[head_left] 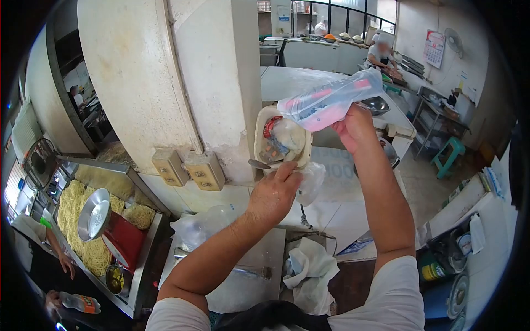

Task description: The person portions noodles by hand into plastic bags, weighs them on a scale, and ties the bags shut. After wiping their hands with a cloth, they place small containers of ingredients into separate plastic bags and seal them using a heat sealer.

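My right hand (355,128) is raised and grips a clear plastic bag (331,100) with pink and blue print or contents. My left hand (276,193) is lower, its fingers pinched at the near edge of a cream plastic basket (261,128). Inside the basket are crumpled plastic, something red and small items. A metal spoon-like piece (258,164) lies at the basket's near left edge, close to my left fingers. Thin clear plastic (312,182) hangs beside my left hand; whether my fingers hold it is unclear.
A wall pillar (215,71) with outlets stands left of the basket. Lower left, a red scale (122,240) sits by a tray of noodles (74,220). A co-worker's hand (67,265) is beside it. Another person (380,55) works at the back right, near a green stool (450,154).
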Demonstrator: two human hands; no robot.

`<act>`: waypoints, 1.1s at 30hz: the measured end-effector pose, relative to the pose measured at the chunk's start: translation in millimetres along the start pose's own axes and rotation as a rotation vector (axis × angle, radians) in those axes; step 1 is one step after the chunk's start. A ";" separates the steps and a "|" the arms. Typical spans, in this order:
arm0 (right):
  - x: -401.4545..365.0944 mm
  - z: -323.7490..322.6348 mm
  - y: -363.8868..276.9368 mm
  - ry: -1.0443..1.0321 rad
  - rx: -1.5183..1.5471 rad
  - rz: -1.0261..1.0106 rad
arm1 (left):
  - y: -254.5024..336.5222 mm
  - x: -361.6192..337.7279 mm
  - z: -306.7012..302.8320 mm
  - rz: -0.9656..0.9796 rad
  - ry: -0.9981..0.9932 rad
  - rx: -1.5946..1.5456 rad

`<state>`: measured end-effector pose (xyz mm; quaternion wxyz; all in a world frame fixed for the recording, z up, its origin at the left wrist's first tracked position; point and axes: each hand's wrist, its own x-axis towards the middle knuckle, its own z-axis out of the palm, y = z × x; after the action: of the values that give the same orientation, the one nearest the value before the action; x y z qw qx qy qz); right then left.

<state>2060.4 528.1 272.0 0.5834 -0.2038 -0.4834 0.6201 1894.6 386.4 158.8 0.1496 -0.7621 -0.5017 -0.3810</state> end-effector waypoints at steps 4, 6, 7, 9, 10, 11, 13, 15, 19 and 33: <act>-0.7 1.5 1.3 -0.014 -0.010 -0.004 | -0.9 -1.2 0.3 0.013 0.000 0.020; -0.4 2.5 2.0 -0.009 -0.014 -0.002 | -1.5 -2.5 2.0 0.022 0.011 0.029; -0.1 2.5 1.9 -0.003 -0.019 -0.001 | -1.8 -3.3 2.6 0.022 0.011 0.029; 2.3 -0.2 3.2 0.003 -0.023 -0.001 | -2.7 -4.7 3.2 0.049 0.018 0.036; 2.8 -1.5 3.7 0.008 -0.028 0.000 | -2.5 -5.1 2.4 0.050 0.015 0.035; 2.4 -2.3 4.1 0.013 -0.026 0.001 | -1.7 -5.5 0.8 0.049 0.019 0.028; 0.6 -0.7 4.3 -0.002 -0.035 -0.012 | -1.2 -6.3 0.2 0.050 0.022 0.021; 0.7 0.0 4.7 0.023 -0.046 -0.012 | -1.9 -5.6 0.0 0.046 0.009 0.012; -5.3 9.2 -1.1 0.052 -0.105 -0.010 | -3.7 -4.5 3.2 0.046 0.017 0.000; 28.6 19.3 24.2 -0.052 -0.421 -0.327 | -9.9 38.1 -13.4 -0.056 -0.011 -0.083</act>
<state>2025.1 551.0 269.3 0.6082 -0.2238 -0.6428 0.4084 1888.0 407.5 194.0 0.1043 -0.7556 -0.5072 -0.4013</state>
